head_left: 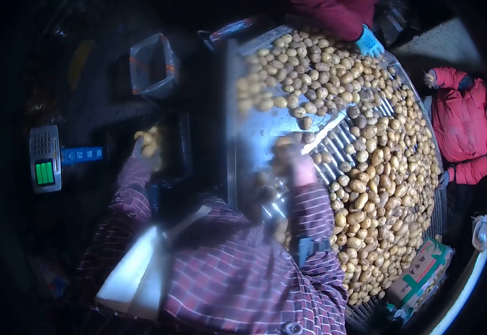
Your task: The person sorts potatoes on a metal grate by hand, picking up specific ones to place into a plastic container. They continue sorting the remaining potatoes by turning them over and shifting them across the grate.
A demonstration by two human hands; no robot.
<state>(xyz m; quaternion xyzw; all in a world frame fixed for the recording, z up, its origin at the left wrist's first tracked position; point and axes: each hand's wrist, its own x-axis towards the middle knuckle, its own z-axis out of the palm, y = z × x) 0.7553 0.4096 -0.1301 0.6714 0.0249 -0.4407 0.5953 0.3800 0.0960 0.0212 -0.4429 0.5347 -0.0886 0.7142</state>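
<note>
My left hand (pixel 138 152) reaches down into a dark crate (pixel 185 146) beside the sorting table. Yellowish potatoes (pixel 152 140) lie against its fingers; the dim light hides whether it grips any. Over the metal table (pixel 252 134), my right hand (pixel 296 159) is smeared by motion, close to some blurred potatoes. Its fingers do not show clearly. A large heap of potatoes (pixel 380 190) covers the slatted part of the table to the right of that hand.
A co-worker's blue-gloved hand (pixel 369 43) rests at the far table edge. Another person in a red jacket (pixel 462 123) stands at the right. A scale display (pixel 45 159), a bag-lined bin (pixel 154 66) and a printed carton (pixel 420 272) stand around.
</note>
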